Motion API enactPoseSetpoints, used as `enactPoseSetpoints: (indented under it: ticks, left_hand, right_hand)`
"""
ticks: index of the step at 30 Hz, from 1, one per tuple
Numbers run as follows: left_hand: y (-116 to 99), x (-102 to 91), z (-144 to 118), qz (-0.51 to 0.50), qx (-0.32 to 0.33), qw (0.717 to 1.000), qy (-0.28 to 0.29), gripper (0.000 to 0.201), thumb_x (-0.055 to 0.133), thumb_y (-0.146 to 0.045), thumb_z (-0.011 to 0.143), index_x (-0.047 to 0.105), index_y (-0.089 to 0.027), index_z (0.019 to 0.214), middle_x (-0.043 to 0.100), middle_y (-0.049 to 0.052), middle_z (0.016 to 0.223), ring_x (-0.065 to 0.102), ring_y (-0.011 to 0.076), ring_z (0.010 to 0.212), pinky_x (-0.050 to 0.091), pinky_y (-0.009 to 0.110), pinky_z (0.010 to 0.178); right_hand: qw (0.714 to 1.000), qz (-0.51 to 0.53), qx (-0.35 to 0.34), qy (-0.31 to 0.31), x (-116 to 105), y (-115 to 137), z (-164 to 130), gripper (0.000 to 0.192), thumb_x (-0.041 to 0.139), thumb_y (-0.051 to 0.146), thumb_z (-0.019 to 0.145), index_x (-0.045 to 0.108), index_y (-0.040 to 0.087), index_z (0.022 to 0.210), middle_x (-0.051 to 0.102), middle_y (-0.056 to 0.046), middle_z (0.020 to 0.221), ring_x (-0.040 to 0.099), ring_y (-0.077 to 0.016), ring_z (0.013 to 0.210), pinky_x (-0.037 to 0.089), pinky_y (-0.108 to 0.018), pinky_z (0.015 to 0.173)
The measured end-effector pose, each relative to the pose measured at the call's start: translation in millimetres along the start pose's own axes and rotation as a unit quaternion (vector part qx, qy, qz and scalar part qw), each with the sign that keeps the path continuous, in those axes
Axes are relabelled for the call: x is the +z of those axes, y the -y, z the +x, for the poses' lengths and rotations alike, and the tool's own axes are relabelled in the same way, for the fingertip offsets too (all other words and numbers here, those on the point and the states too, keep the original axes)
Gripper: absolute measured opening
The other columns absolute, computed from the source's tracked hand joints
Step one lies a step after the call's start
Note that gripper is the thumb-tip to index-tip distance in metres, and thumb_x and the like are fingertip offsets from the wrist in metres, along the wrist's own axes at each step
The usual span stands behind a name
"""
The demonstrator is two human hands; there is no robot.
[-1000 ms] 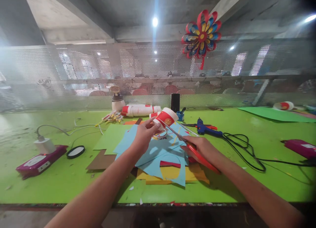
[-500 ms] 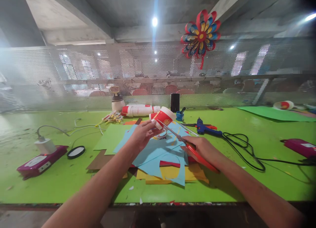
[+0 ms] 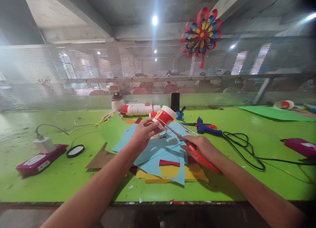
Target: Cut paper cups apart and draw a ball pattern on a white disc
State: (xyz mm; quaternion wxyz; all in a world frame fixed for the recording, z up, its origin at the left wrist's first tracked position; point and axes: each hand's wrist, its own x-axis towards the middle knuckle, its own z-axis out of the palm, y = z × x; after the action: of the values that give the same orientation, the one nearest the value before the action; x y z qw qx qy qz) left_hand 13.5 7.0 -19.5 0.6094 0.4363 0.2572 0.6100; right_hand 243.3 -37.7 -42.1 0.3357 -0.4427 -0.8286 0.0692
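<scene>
My left hand (image 3: 144, 132) grips a red and white paper cup (image 3: 166, 116) near its base, tilted above the pile of paper. Red-handled scissors (image 3: 195, 150) are in my right hand (image 3: 201, 145), its fingers closed around the handles. Their blades point up and left and reach the side of the cup. Below both hands lie light blue paper sheets (image 3: 153, 154), one with a rounded cut-out, over yellow paper (image 3: 192, 175). A roll of tape or similar ring (image 3: 161, 134) shows partly behind the blades.
A blue glue gun (image 3: 207, 129) with a looping black cord lies at right. Stacked paper cups (image 3: 142, 109), a spray bottle (image 3: 118, 101) and a black box (image 3: 175, 102) stand or lie behind. Purple power strips (image 3: 37, 167) sit at left and far right.
The cup has turned slightly in my left hand, which has shifted a little. The green paper sheet at left has lifted and bent upward. The scissors stay against the cup.
</scene>
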Motion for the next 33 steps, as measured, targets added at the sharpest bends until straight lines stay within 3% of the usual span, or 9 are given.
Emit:
enactPoseSetpoints:
  ticks: [4,9,13,17,24,33]
  left_hand:
    - [-3.3,-0.7,0.3,-0.011,-0.007,1.000,0.000,0.019,0.075,-0.013,0.074,0.065,-0.010,0.090,0.071,0.012,0.092,0.069,0.0211,0.083,0.057,0.036,0.080]
    - [-7.7,-6.6,4.0,-0.024,-0.028,0.999,0.013,0.017,0.071,-0.015,0.077,0.067,-0.008,0.091,0.072,0.015,0.096,0.070,0.0232,0.086,0.058,0.039,0.083]
    - [-5.1,-9.9,6.1,-0.033,-0.028,0.999,0.002,0.015,0.073,-0.011,0.074,0.066,-0.009,0.088,0.072,0.011,0.091,0.070,0.0202,0.083,0.057,0.039,0.085]
    - [-0.8,-8.3,4.7,-0.030,-0.045,0.998,0.014,0.014,0.073,-0.011,0.075,0.066,-0.009,0.087,0.072,0.015,0.095,0.070,0.0237,0.087,0.055,0.043,0.088]
    - [-0.9,-8.1,5.7,-0.027,-0.058,0.998,0.018,0.009,0.070,-0.008,0.077,0.068,-0.007,0.086,0.071,0.017,0.101,0.069,0.0240,0.091,0.054,0.043,0.091]
    - [-4.4,-13.3,8.0,-0.016,-0.068,0.997,0.015,0.011,0.065,-0.013,0.081,0.069,-0.007,0.089,0.073,0.016,0.093,0.069,0.0215,0.085,0.056,0.037,0.087]
  right_hand:
    - [1.000,-0.009,0.019,0.016,1.2,0.1,-0.2,0.029,0.052,0.031,0.087,0.074,0.016,0.097,0.077,-0.010,0.082,0.071,-0.0283,0.074,0.052,-0.035,0.067]
    - [0.999,-0.004,0.020,0.028,-2.8,4.7,1.3,0.033,0.055,0.026,0.084,0.073,0.019,0.110,0.077,-0.008,0.089,0.071,-0.0278,0.074,0.053,-0.035,0.068]
    - [0.999,0.004,0.015,0.035,-4.8,5.6,3.0,0.036,0.056,0.026,0.083,0.071,0.018,0.114,0.077,-0.009,0.100,0.071,-0.0296,0.085,0.054,-0.036,0.074]
    - [0.999,0.008,0.015,0.036,-2.5,1.5,4.1,0.037,0.053,0.031,0.087,0.070,0.019,0.117,0.076,-0.010,0.107,0.071,-0.0302,0.091,0.053,-0.036,0.078]
    - [0.999,-0.011,0.032,0.036,-0.2,-3.4,0.7,0.030,0.053,0.036,0.087,0.074,0.018,0.098,0.077,-0.009,0.084,0.071,-0.0285,0.074,0.052,-0.035,0.066]
    - [0.999,-0.008,0.021,0.040,-2.3,0.8,2.9,0.032,0.052,0.032,0.087,0.074,0.016,0.103,0.077,-0.008,0.082,0.070,-0.0267,0.072,0.052,-0.033,0.066]
